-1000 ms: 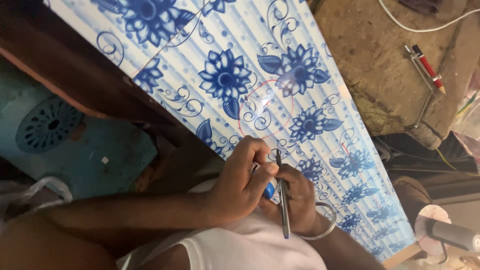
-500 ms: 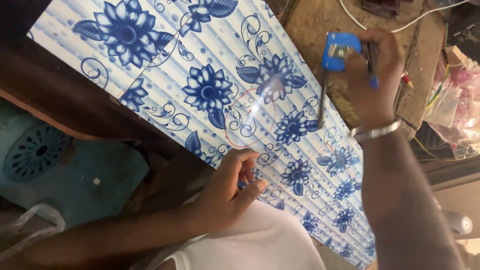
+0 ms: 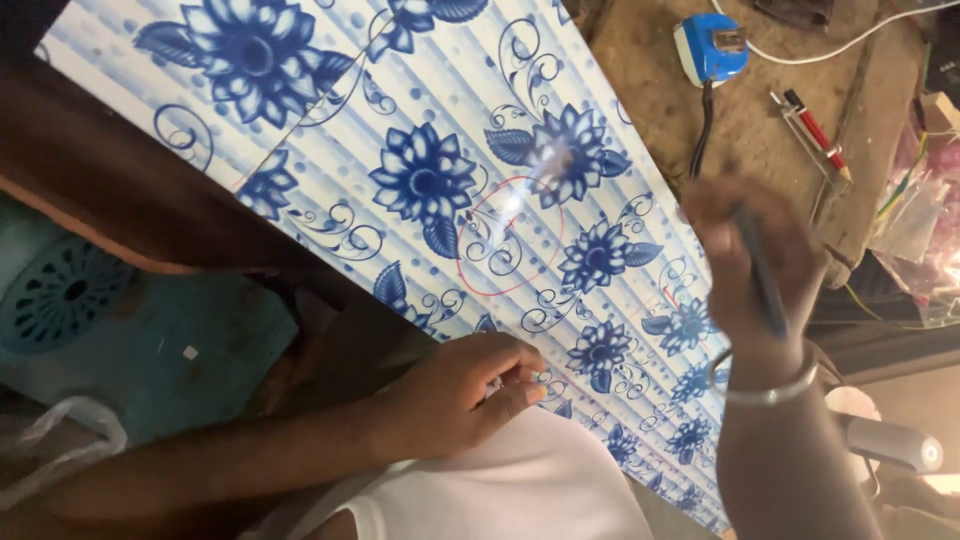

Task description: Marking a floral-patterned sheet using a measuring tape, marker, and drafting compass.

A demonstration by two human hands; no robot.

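A long white panel (image 3: 330,110) with blue flower prints and stripes lies slantwise across the view, with a thin red circle (image 3: 510,238) drawn near its middle. My left hand (image 3: 455,395) rests on the panel's near edge, fingers curled and pinched together. My right hand (image 3: 745,265) hovers over the panel's right side and holds a dark pen (image 3: 762,280) upright; a metal bangle (image 3: 765,385) sits on that wrist. A blue tape measure (image 3: 710,48) lies on the brown surface beyond the panel, apart from both hands.
A red pen and a metal tool (image 3: 815,135) lie on the brown bench (image 3: 760,130) at the right. A white cable (image 3: 830,45) runs along the top. A teal plastic stool (image 3: 90,320) stands at the lower left. Plastic bags (image 3: 915,220) crowd the right edge.
My right hand has set the blue tape measure down on the bench and drawn back toward me over the panel, still holding the pen. My left hand stayed at the panel's near edge.
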